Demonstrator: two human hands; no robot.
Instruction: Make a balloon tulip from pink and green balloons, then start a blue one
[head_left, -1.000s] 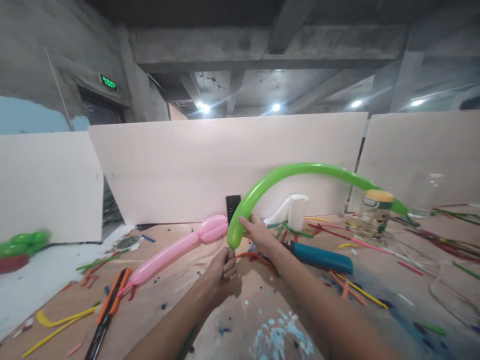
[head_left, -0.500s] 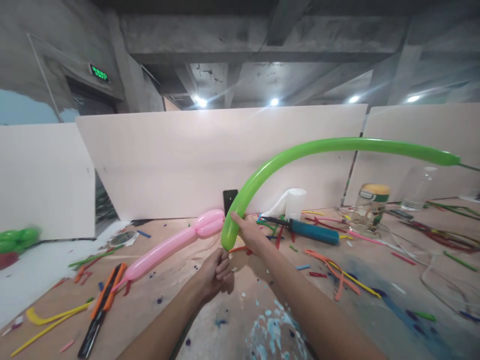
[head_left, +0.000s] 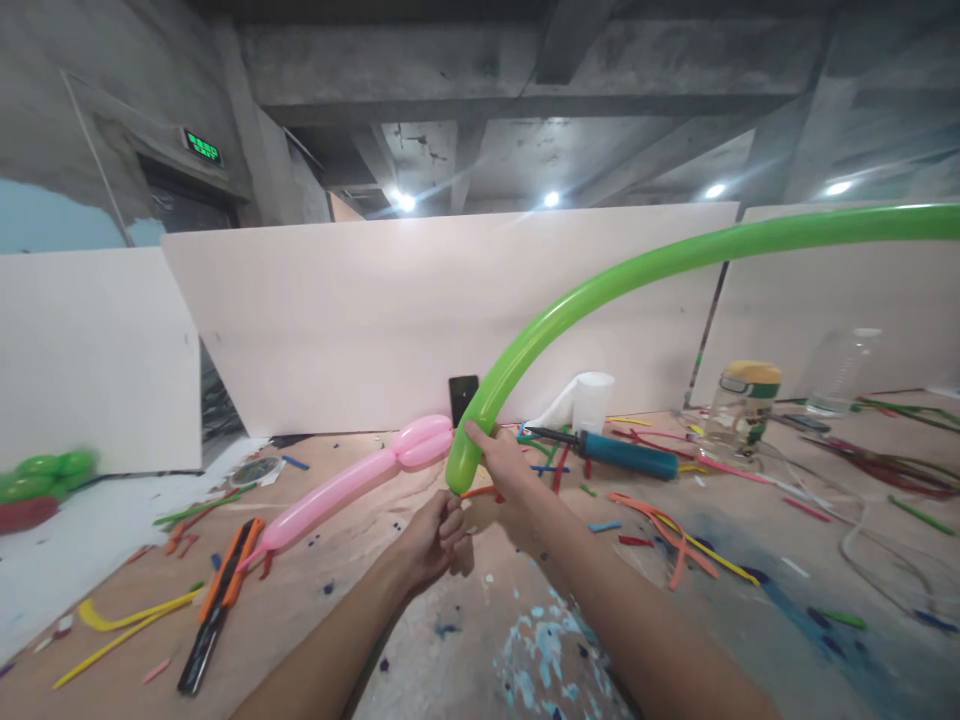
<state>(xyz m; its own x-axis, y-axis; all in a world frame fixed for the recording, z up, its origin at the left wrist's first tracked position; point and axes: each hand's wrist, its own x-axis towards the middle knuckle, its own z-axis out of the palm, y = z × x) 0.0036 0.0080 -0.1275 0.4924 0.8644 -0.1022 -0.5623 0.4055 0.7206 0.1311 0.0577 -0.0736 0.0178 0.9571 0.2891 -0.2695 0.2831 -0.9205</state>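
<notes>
A long inflated green balloon (head_left: 615,285) arcs from the middle of the view up to the right edge. My right hand (head_left: 502,465) grips it just above its lower end, fingers wrapped round it. My left hand (head_left: 431,540) is closed in a pinch right under that end, on the balloon's neck. A pink twisted balloon (head_left: 352,485) lies on the table just left of my hands.
A teal hand pump (head_left: 626,455), a roll of tissue (head_left: 589,400), a jar with a yellow lid (head_left: 739,405), a clear bottle (head_left: 840,375) and several uninflated balloons lie on the brown table (head_left: 480,620). An orange-black cutter (head_left: 217,605) lies at left. White boards stand behind.
The green balloon's far end has swung upward and out to the right, past the frame edge. Both hands have stayed near the same spot at its lower end.
</notes>
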